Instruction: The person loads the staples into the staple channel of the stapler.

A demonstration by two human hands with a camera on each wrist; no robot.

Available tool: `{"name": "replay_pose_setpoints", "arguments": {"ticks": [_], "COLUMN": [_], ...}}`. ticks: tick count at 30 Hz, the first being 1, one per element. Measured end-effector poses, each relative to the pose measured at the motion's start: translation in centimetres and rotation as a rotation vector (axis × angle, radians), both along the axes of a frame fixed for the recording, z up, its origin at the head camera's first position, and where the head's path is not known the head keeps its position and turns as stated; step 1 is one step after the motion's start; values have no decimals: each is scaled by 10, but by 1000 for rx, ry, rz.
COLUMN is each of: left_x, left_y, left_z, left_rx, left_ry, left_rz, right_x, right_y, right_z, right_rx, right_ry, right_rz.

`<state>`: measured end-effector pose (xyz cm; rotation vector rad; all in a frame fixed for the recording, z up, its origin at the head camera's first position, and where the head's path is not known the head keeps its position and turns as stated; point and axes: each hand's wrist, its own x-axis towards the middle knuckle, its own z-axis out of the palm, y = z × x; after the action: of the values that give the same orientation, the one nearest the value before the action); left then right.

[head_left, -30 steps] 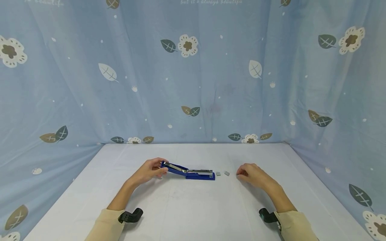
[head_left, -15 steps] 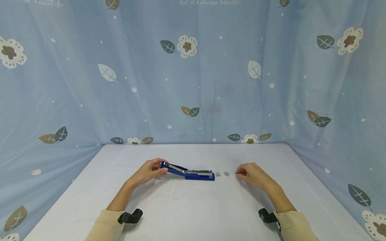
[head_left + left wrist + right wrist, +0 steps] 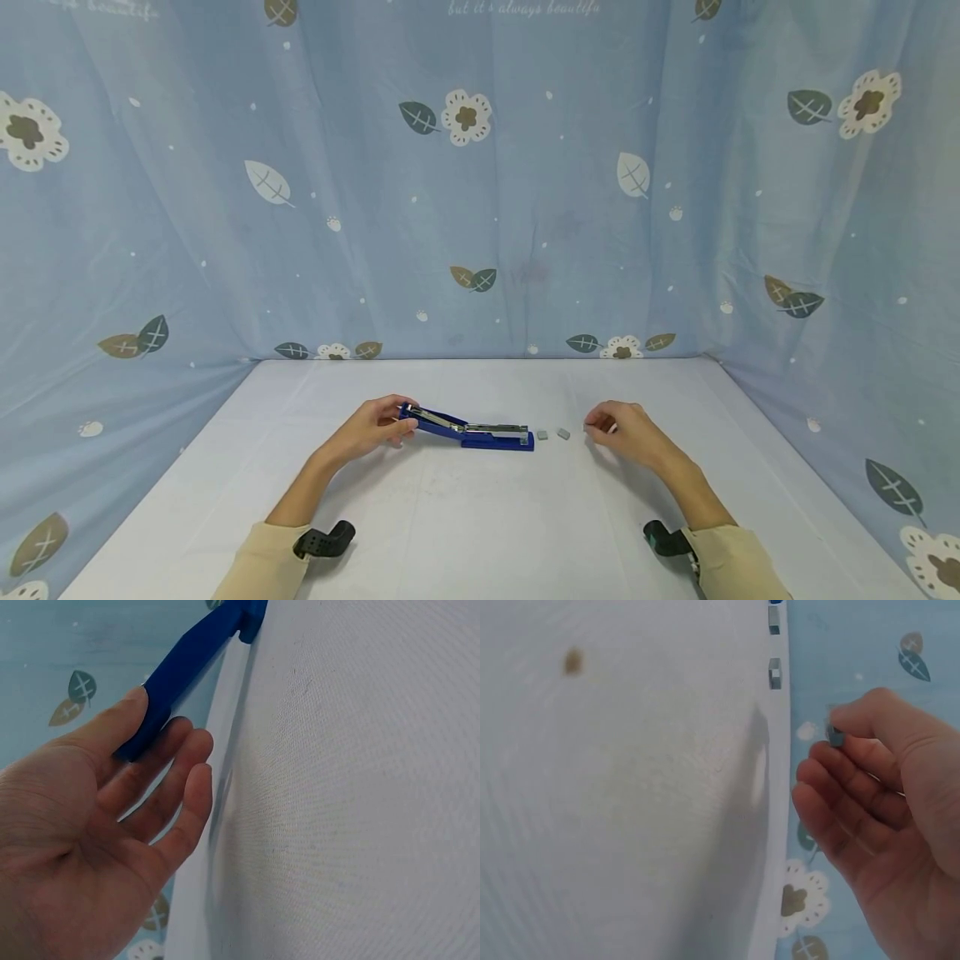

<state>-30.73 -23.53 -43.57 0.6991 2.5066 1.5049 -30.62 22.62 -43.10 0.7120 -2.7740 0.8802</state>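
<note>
With 12 o'clock toward the curtain, the blue stapler rests opened on the white surface, its cover swung back toward 9 o'clock, its metal magazine toward 3. It lies at the left hand's 3 o'clock, the cover's free end pinched between thumb and fingers, and at 9 o'clock from the right hand, well apart. That hand pinches a small staple strip. Between it and the stapler lie a second strip and a third strip, the latter just beside the stapler's 3 o'clock end.

The stapler should feel stiff, smooth and fairly light, swinging at its hinge; its base looks the steadiest hold. The strips are probably slippery and snap easily: pinch their sides gently.
</note>
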Motion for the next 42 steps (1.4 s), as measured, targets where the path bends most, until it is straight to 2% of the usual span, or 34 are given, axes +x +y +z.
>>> {"name": "replay_pose_setpoints", "arguments": {"ticks": [7, 18, 24, 31, 38, 42], "left_x": [1, 1, 2, 3, 3, 2], "left_y": [0, 0, 0, 0, 0, 1], "left_z": [0, 1, 1, -1, -2, 0], "left_rx": [5, 8, 11, 8, 10, 15], "left_ry": [-2, 11, -4, -11, 3, 8], "left_rz": [0, 0, 5, 6, 4, -4], "right_x": [-1, -2, -2, -1, -2, -1], "right_y": [2, 6, 7, 7, 6, 0], "right_z": [-2, -4, -3, -1, 2, 7], "right_rx": [-84, -103, -175, -262, -301, -304], "right_ry": [-57, -87, -93, -150, -128, -130], "right_rz": [9, 33, 26, -1, 47, 40]}}
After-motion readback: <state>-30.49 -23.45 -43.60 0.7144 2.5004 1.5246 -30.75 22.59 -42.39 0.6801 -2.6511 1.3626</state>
